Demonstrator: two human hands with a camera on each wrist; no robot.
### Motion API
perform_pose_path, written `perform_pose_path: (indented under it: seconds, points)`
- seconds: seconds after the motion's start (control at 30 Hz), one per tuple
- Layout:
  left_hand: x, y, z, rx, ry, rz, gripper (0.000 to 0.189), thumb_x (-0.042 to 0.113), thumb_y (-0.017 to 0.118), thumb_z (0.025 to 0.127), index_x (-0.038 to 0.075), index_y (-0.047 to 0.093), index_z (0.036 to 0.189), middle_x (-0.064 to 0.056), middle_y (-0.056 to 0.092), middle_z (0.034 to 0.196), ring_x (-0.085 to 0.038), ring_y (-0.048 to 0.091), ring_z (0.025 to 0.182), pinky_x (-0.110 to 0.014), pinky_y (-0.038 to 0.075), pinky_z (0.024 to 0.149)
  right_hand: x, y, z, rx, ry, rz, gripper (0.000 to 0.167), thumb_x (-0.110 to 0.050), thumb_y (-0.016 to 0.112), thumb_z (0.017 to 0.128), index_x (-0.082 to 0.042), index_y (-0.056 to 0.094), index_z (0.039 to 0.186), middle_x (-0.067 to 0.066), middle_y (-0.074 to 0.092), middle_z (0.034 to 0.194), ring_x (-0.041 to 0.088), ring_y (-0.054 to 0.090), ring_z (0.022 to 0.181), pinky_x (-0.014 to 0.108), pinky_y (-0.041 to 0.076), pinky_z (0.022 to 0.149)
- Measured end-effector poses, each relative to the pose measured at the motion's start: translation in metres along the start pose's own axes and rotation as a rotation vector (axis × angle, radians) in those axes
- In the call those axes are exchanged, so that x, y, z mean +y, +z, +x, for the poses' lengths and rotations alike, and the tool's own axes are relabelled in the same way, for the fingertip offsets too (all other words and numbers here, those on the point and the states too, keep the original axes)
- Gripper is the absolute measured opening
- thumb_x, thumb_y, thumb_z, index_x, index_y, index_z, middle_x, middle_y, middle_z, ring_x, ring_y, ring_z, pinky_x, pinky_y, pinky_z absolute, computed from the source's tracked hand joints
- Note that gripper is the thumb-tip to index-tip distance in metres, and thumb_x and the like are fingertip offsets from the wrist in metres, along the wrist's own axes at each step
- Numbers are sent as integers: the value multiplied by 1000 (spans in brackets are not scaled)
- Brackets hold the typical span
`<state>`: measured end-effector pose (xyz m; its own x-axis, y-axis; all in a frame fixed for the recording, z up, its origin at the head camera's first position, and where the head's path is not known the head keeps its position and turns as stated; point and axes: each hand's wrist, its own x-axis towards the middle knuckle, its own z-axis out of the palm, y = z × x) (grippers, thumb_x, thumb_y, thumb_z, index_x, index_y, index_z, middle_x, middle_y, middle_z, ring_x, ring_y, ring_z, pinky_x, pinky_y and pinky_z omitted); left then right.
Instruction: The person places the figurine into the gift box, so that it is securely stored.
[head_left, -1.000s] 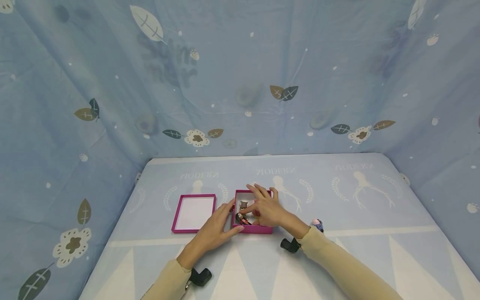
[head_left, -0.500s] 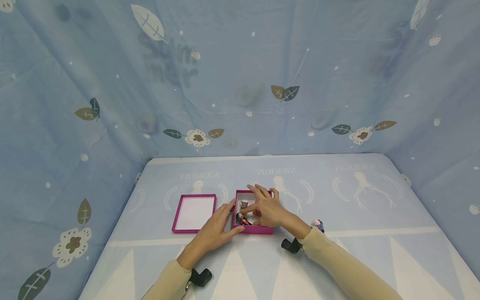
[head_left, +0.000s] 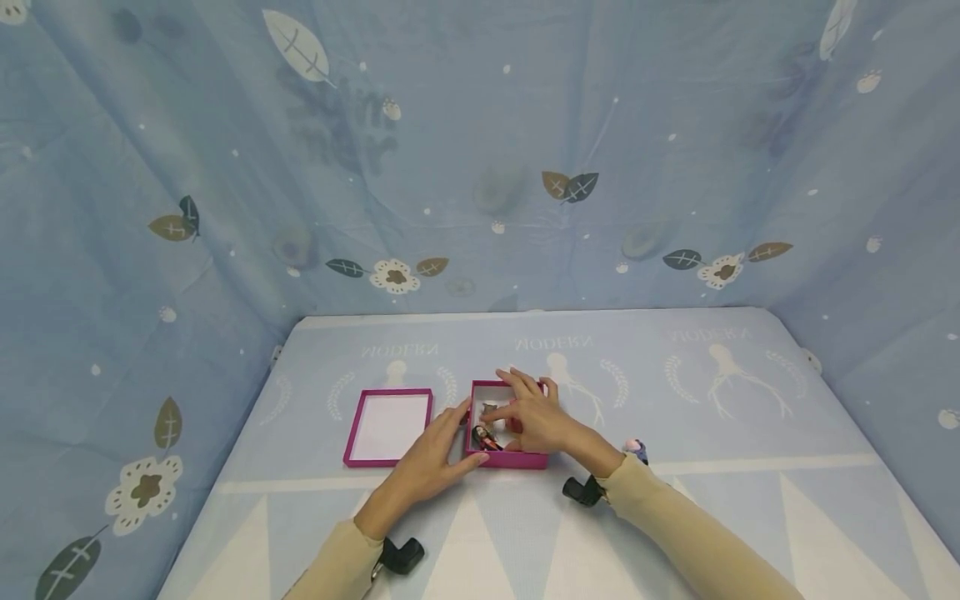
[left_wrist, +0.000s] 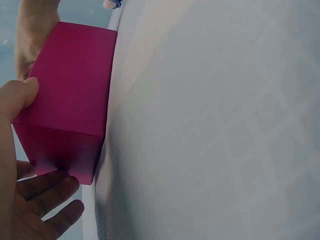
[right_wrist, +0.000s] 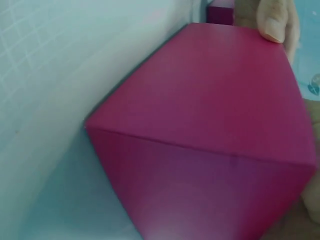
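Observation:
A magenta box (head_left: 516, 460) with small figures inside stands on the table. My left hand (head_left: 429, 457) grips its near left corner; in the left wrist view the thumb (left_wrist: 29, 92) lies on the near wall and fingers (left_wrist: 62, 192) touch the left wall. Over the box reaches my right hand (head_left: 542, 423), index finger extended across the inside, other fingers spread toward the far right. Near the index fingertip is a small brown figure (head_left: 490, 408). A black-haired figure (head_left: 484, 435) lies below it. Something reddish is mostly hidden under the right hand.
A magenta-rimmed tray-like lid (head_left: 390, 425), white inside, lies left of the box. Beside the right forearm sits a small pink-and-blue figure (head_left: 635, 450). Patterned blue curtains (head_left: 480, 167) rise behind and beside the table (head_left: 750, 400).
Inside the box, the right index finger has shifted slightly, covering a bit more of the brown figure. The left hand, box and lid stay put.

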<state>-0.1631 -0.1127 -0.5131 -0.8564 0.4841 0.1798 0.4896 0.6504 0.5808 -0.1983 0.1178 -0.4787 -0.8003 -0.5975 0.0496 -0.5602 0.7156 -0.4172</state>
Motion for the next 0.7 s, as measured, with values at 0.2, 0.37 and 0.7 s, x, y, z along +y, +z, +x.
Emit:
perform_pose_path:
  seconds: [0.2,0.37,0.7]
  points:
    - [-1,-2,-1,-5,-10,-3,89,55,65,88,14,26,156,-10,51,142,-26,50,129,-49,44,106,2,-2,2,28,14,104,56,-30,90,68,-27,72,121,18,25,159,45,19,145,71,20,103]
    - [-1,0,0,-1,3,18,89,54,66,88,13,26,156,-9,54,135,-20,53,122,-46,47,104,4,3,-1,41,3,63,50,-30,89,69,-29,73,117,18,28,157,44,20,145,69,22,101]
    - [-2,1,0,5,13,19,90,50,69,87,11,26,155,-8,56,131,-18,54,119,-44,47,104,3,-5,-2,39,4,85,54,-31,90,68,-28,73,118,19,26,158,47,19,145,71,21,102]
